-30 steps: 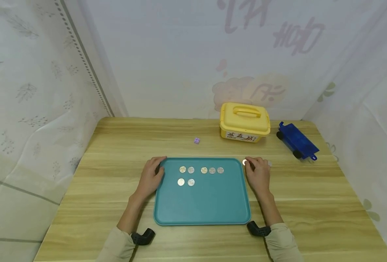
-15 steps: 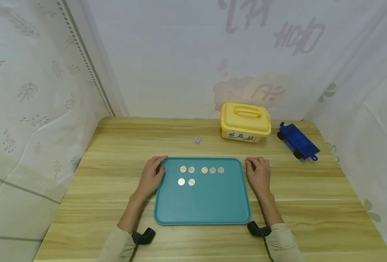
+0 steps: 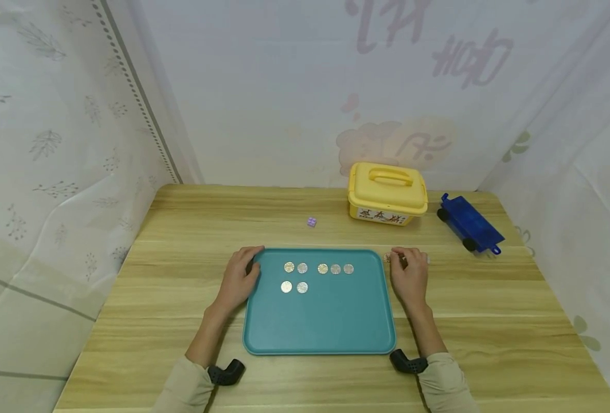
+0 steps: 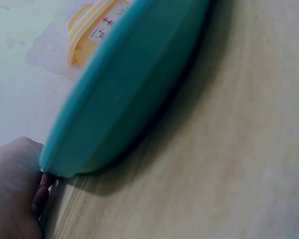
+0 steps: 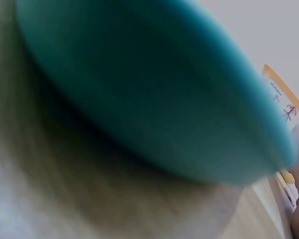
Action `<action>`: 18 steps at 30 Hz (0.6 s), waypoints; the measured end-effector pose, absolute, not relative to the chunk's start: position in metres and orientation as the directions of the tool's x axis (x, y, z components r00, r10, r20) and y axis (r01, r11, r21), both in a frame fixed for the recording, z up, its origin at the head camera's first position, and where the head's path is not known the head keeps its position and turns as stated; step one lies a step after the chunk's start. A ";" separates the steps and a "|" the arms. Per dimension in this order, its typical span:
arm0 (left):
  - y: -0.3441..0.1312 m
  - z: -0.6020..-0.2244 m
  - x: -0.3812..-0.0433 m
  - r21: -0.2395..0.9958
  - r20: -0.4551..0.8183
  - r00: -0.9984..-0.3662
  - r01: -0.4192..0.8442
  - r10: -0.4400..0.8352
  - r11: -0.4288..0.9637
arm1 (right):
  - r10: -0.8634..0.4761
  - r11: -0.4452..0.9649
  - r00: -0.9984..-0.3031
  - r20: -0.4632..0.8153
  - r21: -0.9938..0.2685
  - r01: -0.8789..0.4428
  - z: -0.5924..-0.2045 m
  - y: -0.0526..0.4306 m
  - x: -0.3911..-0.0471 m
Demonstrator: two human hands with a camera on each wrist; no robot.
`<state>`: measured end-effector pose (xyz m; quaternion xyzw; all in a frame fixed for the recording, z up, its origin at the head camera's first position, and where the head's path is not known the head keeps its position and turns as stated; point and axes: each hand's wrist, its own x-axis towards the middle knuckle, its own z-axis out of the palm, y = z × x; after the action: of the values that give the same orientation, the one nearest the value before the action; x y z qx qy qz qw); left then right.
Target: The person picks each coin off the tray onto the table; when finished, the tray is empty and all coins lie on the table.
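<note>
In the head view my left hand (image 3: 239, 278) rests at the far left corner of the teal tray (image 3: 325, 327), its fingers against the rim. The left wrist view shows that hand beside the tray's outer wall (image 4: 109, 89). Silver and gold-toned coins (image 3: 302, 287) lie flat in two rows in the tray. My right hand (image 3: 410, 278) is on the table just right of the tray, its fingers bent and seeming to pinch a small coin (image 3: 387, 258) near the rim. The fingertips partly hide it. In the right wrist view the tray wall (image 5: 154, 89) blocks most of that hand.
A yellow lidded box (image 3: 387, 192) stands at the back, with a blue wheeled toy trailer (image 3: 472, 223) to its right. Behind the tray lies a purple toy brick (image 3: 312, 222). A small pale piece (image 3: 428, 259) shows right of my right hand.
My right hand has shifted slightly right, and the coin at its fingertips, earlier bright and face-up, now shows smaller and darker. The left hand and the coins in the tray stay put.
</note>
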<state>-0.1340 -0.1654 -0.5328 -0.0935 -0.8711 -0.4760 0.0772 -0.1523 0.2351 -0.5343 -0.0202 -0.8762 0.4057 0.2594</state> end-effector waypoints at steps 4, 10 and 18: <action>-0.166 -0.533 -0.134 0.813 0.219 -0.972 0.232 0.088 0.535 | 0.237 0.664 -0.863 0.447 -0.723 -0.192 -0.533 0.232 -0.152; -0.168 -0.532 -0.133 0.812 0.216 -0.973 0.225 0.082 0.538 | 0.170 0.642 -0.862 0.478 -0.717 -0.271 -0.525 0.221 -0.152; -0.166 -0.532 -0.135 0.816 0.215 -0.973 0.226 0.085 0.532 | 0.069 0.618 -0.889 0.453 -0.718 -0.319 -0.499 0.195 -0.137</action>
<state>-0.1349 -0.1658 -0.5316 -0.0893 -0.8722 -0.4752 0.0745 -0.1370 0.1945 -0.4988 0.0718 -0.8710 0.4309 0.2248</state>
